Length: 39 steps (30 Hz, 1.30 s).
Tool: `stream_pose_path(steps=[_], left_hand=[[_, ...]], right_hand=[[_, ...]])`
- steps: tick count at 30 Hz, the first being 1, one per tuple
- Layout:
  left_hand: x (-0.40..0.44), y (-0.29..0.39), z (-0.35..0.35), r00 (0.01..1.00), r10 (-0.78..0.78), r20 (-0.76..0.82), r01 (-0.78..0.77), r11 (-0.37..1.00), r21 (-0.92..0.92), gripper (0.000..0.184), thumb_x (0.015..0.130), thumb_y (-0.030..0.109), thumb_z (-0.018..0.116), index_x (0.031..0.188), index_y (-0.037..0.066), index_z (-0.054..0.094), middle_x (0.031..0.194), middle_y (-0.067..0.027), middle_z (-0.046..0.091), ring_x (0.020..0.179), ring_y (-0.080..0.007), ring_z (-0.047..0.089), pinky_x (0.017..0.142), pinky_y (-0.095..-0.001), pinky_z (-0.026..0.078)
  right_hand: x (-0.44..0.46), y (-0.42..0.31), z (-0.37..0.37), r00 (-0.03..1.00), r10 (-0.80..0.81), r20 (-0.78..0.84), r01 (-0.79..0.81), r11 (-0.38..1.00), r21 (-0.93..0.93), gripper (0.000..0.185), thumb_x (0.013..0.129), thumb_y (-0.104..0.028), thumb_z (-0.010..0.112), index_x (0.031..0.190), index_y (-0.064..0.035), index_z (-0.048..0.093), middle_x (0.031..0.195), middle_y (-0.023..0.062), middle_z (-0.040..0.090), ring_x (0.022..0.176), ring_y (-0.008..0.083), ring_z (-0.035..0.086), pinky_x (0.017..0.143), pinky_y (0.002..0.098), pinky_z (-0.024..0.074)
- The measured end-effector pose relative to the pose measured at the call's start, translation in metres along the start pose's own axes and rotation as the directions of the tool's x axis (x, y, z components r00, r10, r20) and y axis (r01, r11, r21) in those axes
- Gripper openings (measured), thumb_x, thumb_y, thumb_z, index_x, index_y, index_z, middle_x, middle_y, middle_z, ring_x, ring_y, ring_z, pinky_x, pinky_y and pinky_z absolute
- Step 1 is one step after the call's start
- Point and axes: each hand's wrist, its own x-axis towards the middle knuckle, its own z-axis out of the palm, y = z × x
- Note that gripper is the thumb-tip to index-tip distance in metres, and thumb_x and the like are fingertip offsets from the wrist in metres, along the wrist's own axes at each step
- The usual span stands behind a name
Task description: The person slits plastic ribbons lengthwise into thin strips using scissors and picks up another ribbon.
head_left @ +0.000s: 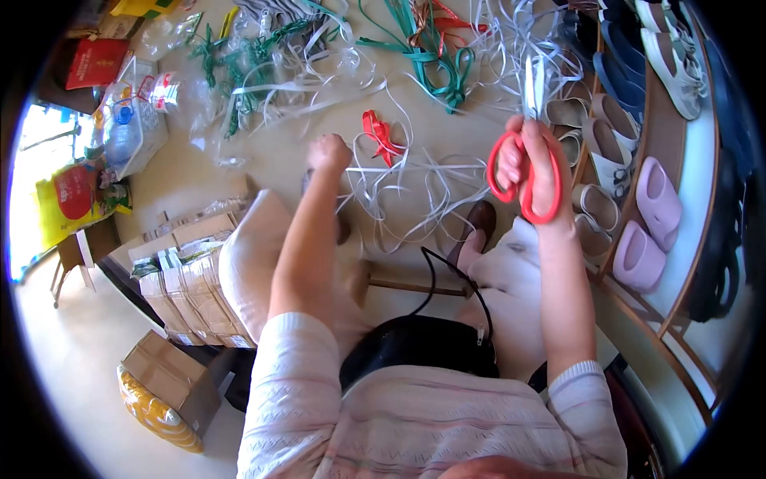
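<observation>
In my right hand (536,156) is a pair of scissors (533,92) with red handles. My fingers pass through the handle loops, and the blades point away from me, close together. My left hand (329,152) is closed and slightly blurred over the floor; what it holds, if anything, cannot be made out. Just right of it lies a red ribbon bundle (381,137). Loose white straps (427,191) curl across the floor between my two hands. Farther off lie green straps (439,76) and more white strips around the blades.
Shoe shelves (638,307) stand along the right, with pink slippers (658,203) and several other pairs. Cardboard boxes (191,295) are at my left. A white basket (144,132) and clear plastic bottles stand at the far left. A black bag (415,345) lies on my lap.
</observation>
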Motion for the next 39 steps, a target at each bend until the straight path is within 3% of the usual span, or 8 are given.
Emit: stream_pose_path(steps=[5,8,14,18,22,30,36,39], left_hand=[[0.044,0.015,0.007,0.978,-0.03,0.208,0.037,0.999,-0.03,0.031,0.078,0.013,0.048,0.107,0.008,0.059,0.122,-0.0126,0.049,0.105,-0.0274,0.053,0.087,-0.0355,0.044],[0.096,0.0,0.03,0.997,0.053,-0.059,-0.058,0.994,-0.095,0.037,0.073,0.011,0.051,0.109,0.013,0.058,0.13,-0.0149,0.039,0.105,-0.0309,0.052,0.087,-0.037,0.044],[0.142,-0.021,0.028,0.984,0.177,-0.025,-0.177,0.984,0.006,0.061,0.072,0.008,0.05,0.13,0.02,0.034,0.142,-0.0118,0.017,0.112,-0.0332,0.046,0.09,-0.0388,0.042],[0.159,-0.035,0.044,0.985,0.167,0.039,-0.167,0.986,0.0,0.063,0.073,0.006,0.048,0.132,0.02,0.03,0.134,-0.0128,0.033,0.112,-0.0309,0.046,0.09,-0.0385,0.041],[0.139,-0.04,0.037,0.994,0.061,0.087,-0.062,0.998,0.015,0.031,0.076,0.009,0.049,0.106,0.012,0.059,0.106,-0.0134,0.057,0.1,-0.0306,0.055,0.084,-0.0389,0.045],[0.13,-0.016,-0.084,0.811,0.16,-0.563,-0.293,0.943,-0.154,0.021,0.079,0.022,0.045,0.081,0.008,0.06,0.082,-0.0178,0.062,0.076,-0.0337,0.06,0.067,-0.0424,0.048],[0.027,-0.023,-0.265,0.597,0.025,-0.802,-0.53,0.763,-0.37,0.027,0.079,0.029,0.051,0.085,0.005,0.061,0.076,-0.015,0.063,0.067,-0.028,0.061,0.063,-0.036,0.048],[-0.027,-0.039,-0.316,0.702,0.1,-0.705,-0.698,0.293,-0.654,0.027,0.083,0.024,0.055,0.099,0.003,0.057,0.084,-0.0041,0.065,0.071,-0.0109,0.06,0.061,-0.0215,0.043]], right_hand=[[0.003,0.001,-0.008,0.999,0.053,0.007,-0.053,0.999,-0.005,0.026,0.09,-0.029,0.047,0.092,-0.0036,0.046,0.058,-0.0009,0.041,0.05,0.0072,0.039,0.046,0.021,0.0332],[0.007,0.002,-0.005,0.997,0.075,0.024,-0.075,0.997,0.005,0.03,0.089,-0.032,0.048,0.093,-0.0025,0.045,0.059,-0.0005,0.042,0.05,0.007,0.04,0.046,0.0203,0.0335],[0.017,0.015,-0.001,0.986,0.147,0.076,-0.145,0.989,-0.032,0.033,0.087,-0.035,0.051,0.093,-0.0019,0.046,0.06,-0.0007,0.043,0.05,0.0069,0.04,0.046,0.0204,0.0341],[0.024,0.021,0.007,0.978,0.192,0.084,-0.187,0.98,-0.064,0.033,0.087,-0.034,0.052,0.093,-0.0026,0.047,0.06,-0.0006,0.044,0.051,0.0071,0.04,0.046,0.0204,0.0346],[0.025,0.025,0.01,0.973,0.211,0.095,-0.205,0.976,-0.078,0.03,0.088,-0.031,0.051,0.094,-0.0024,0.047,0.061,-0.0002,0.044,0.052,0.007,0.04,0.047,0.0202,0.0343],[0.014,0.018,0.018,0.986,0.138,0.093,-0.131,0.988,-0.076,0.028,0.087,-0.03,0.053,0.093,-0.0029,0.049,0.063,0.0004,0.046,0.052,0.0075,0.043,0.047,0.0199,0.0344],[-0.005,0.0,0.018,0.998,-0.022,0.057,0.029,0.99,-0.136,0.031,0.086,-0.032,0.054,0.092,-0.0023,0.049,0.06,0.0006,0.047,0.05,0.0087,0.045,0.046,0.0212,0.0354],[-0.013,-0.009,0.02,0.994,-0.102,0.041,0.107,0.983,-0.147,0.033,0.086,-0.033,0.054,0.092,-0.0017,0.048,0.059,0.0017,0.049,0.047,0.0091,0.047,0.044,0.0214,0.0378]])
